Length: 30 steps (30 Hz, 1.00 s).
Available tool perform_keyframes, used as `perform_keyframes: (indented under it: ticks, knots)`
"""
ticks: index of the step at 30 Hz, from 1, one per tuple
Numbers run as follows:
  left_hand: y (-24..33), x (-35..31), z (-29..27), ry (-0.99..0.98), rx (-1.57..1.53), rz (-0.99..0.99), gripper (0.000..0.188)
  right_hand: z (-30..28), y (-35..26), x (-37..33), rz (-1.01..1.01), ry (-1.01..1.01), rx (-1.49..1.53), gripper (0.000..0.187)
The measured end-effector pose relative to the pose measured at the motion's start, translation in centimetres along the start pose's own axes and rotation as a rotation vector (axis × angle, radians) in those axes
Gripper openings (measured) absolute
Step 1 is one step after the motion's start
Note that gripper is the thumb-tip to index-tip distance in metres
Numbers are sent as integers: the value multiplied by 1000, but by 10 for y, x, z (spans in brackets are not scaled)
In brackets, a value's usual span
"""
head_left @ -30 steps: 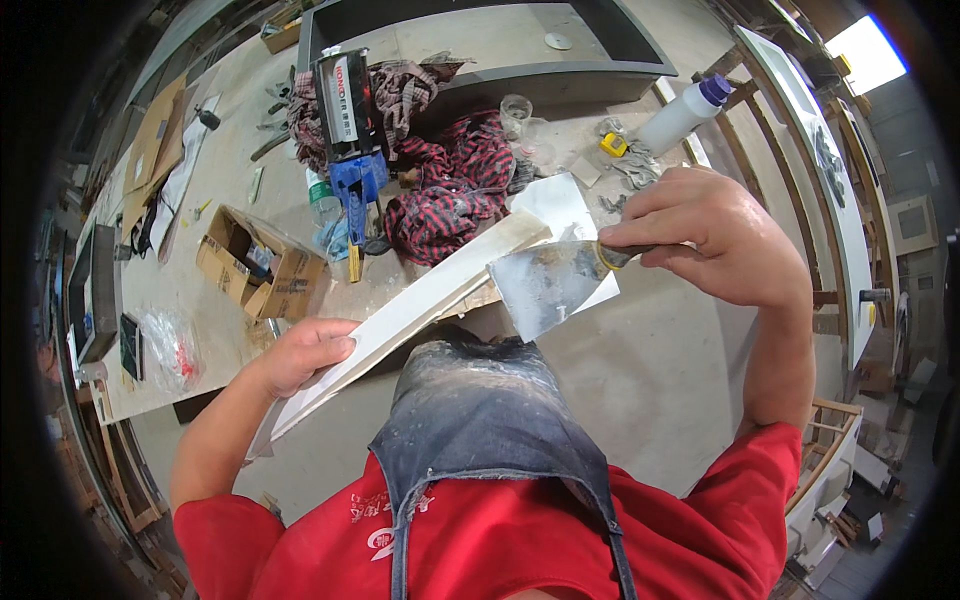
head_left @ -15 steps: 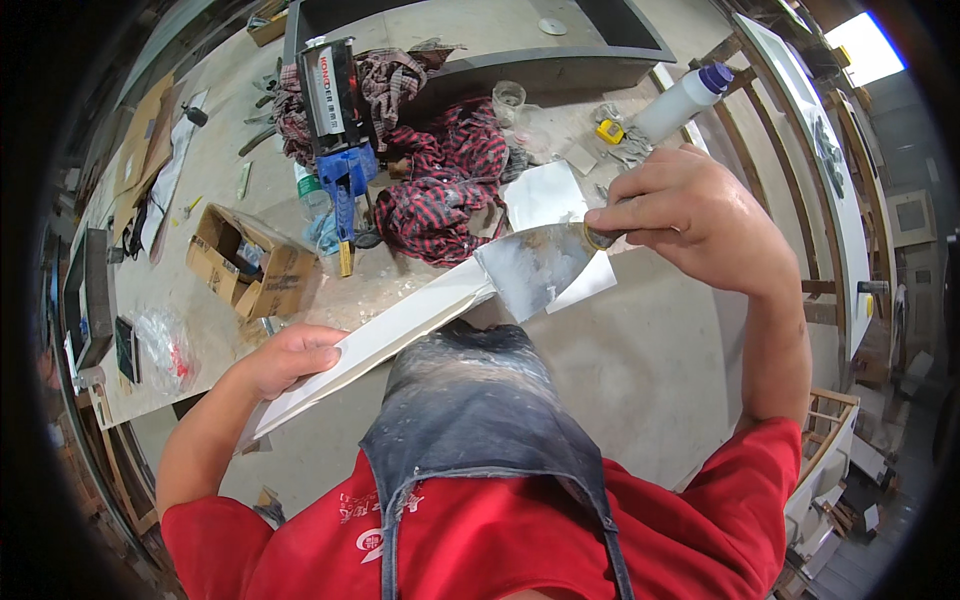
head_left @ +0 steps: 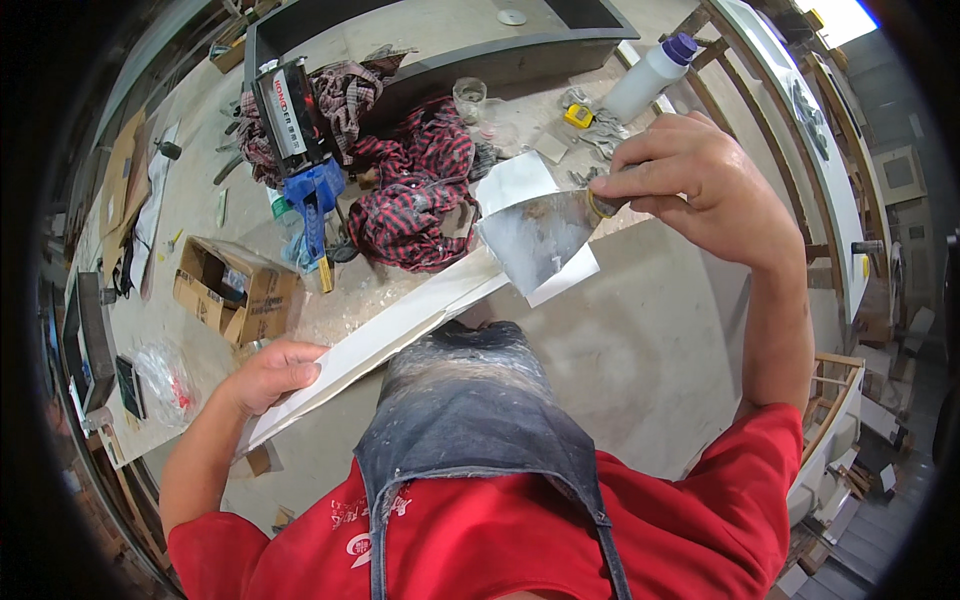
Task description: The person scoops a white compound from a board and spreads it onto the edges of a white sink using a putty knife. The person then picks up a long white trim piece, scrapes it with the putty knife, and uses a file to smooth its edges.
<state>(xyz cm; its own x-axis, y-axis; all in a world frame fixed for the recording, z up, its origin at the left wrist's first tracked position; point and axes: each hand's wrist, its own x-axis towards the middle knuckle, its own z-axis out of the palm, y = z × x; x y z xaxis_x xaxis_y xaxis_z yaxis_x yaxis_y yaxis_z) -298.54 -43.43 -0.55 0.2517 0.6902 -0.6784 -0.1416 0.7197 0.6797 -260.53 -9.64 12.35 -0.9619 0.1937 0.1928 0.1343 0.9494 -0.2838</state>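
Slanting in front of me is a long narrow white board (head_left: 390, 335), its near end low on the left. My left hand (head_left: 277, 376) is closed around that end, thumb on top. In my right hand (head_left: 690, 185) is a wide putty knife (head_left: 540, 237), gripped by its handle, which the fingers mostly hide. The smeared metal blade lies over the far end of the board; whether it touches cannot be seen. Under the blade a white sheet (head_left: 515, 183) rests at the table's edge, partly covered.
A blue caulking gun (head_left: 312, 190) stands beside a red-black checked cloth (head_left: 415, 215). Around the table (head_left: 225, 345) are a cardboard box (head_left: 262, 300), a clear plastic cup (head_left: 469, 98), a yellow tape measure (head_left: 578, 117) and a white bottle with purple cap (head_left: 645, 85). Wooden racks line the right.
Table items have shifted left in the picture as the view turned slightly. Both hands keep their grips, and the blade stays over the board's far end.
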Motion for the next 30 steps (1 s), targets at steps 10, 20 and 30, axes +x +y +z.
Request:
perform_keyframes:
  ticks: [10, 20, 30]
  knots:
    - [-13, -3, -7, 107, -10, 87, 65, 28, 40, -66, 614, 439, 195, 33]
    - [-13, -10, -18, 302, -369, 529, 64, 256, -38, -156, 1484, 590, 1452, 38]
    - [29, -26, -40, 300, -282, 870, 67, 295, -23, -106, 1662, 759, 1294, 40]
